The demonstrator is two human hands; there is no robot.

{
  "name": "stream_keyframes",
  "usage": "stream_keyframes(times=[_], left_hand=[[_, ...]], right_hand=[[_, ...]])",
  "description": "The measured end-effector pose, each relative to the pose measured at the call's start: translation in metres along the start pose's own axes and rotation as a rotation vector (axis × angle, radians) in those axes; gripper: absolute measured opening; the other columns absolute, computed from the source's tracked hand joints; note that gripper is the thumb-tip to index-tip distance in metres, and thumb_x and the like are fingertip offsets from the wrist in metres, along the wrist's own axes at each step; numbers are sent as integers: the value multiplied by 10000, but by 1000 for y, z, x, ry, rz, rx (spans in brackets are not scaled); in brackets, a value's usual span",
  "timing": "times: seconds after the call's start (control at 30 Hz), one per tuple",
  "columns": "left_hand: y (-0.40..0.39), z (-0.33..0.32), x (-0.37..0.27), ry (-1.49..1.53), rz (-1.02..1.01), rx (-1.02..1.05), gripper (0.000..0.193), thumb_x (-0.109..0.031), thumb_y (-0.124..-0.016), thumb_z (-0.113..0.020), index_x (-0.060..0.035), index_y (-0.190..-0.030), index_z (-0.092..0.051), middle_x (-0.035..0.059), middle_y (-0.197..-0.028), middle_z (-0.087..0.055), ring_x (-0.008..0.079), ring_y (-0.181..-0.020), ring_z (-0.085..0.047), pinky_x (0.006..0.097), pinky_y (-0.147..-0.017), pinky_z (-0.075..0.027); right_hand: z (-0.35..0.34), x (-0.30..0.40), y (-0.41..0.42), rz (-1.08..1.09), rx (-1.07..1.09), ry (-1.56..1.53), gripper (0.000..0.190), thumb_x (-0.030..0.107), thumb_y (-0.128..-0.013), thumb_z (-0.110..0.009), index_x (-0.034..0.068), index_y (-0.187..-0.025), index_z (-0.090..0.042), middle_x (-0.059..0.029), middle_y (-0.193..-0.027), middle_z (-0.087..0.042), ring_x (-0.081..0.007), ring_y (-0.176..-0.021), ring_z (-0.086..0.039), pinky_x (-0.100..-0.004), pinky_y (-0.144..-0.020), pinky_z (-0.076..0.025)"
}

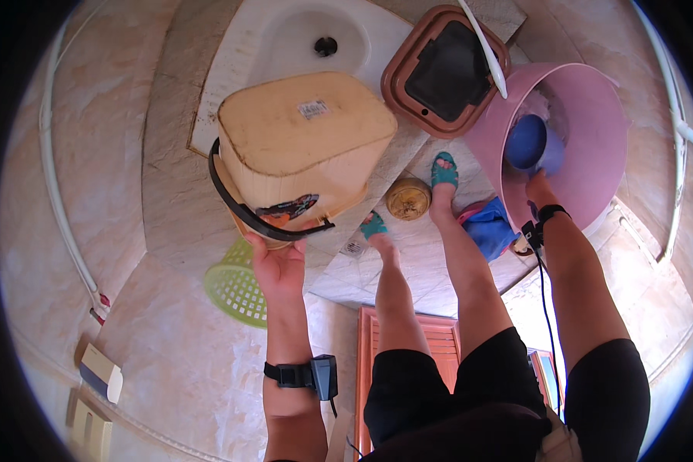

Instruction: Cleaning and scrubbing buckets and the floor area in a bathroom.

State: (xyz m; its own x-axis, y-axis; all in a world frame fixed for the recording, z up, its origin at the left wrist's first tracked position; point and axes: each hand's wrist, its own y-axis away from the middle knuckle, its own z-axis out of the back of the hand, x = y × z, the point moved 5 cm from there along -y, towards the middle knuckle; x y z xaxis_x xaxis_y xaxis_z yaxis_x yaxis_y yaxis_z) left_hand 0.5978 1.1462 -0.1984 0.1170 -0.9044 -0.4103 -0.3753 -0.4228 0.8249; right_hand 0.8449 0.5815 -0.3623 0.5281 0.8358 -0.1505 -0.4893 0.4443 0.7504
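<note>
My left hand (280, 263) holds a cream plastic bin (317, 130) by its rim, beside the black handle (248, 219). The bin is tipped, its dirty base facing up, over the edge of the white squat toilet (219, 86). Inside the tall pink tub (595, 144), my right hand (540, 187) grips a blue plastic dipper (525, 141); the fingers are partly hidden. Water seems to be in the tub. A brown bin lid (401, 110) with a dark flap lies between the toilet and the tub.
A green perforated basket (231, 289) stands behind my left hand. Near my sandalled feet are a round yellowish container (409, 199), a floor drain (353, 248) and blue cloth or plastic (491, 231). A white pipe (488, 52) crosses above the lid. A reddish-brown louvred door (442, 341) is behind my legs.
</note>
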Motion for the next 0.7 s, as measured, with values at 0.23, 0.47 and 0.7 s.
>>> stream_keyframes(times=[0.23, 0.47, 0.7], left_hand=[[8, 20, 10, 62, -5, -19, 533, -425, -838, -539, -111, -1259, -448, 75, -1304, -461, 308, -1211, -411, 569, -976, -360], [10, 23, 25, 95, -19, 61, 569, -402, -816, -578, -102, -1277, -432, 82, -1319, -446, 299, -1218, -405, 556, -989, -355], [5, 9, 26, 253, -2, 48, 636, -420, -834, -525, -101, -1348, -327, 84, -1388, -360, 299, -1272, -339, 579, -1026, -301]], right_hand=[[-61, 20, -19, 323, -124, 386, 549, 123, -838, -499, 17, -1305, -229, -233, -885, -610, -320, -730, -649, -435, -565, -516], [-14, 38, 15, 176, 230, -472, 224, 169, -834, -559, -32, -931, -544, -116, -709, -595, -195, -542, -585, -314, -508, -494], [38, 19, 143, 188, 280, -888, 175, 147, -860, -534, 9, -963, -564, -51, -693, -570, -121, -527, -537, -233, -462, -437]])
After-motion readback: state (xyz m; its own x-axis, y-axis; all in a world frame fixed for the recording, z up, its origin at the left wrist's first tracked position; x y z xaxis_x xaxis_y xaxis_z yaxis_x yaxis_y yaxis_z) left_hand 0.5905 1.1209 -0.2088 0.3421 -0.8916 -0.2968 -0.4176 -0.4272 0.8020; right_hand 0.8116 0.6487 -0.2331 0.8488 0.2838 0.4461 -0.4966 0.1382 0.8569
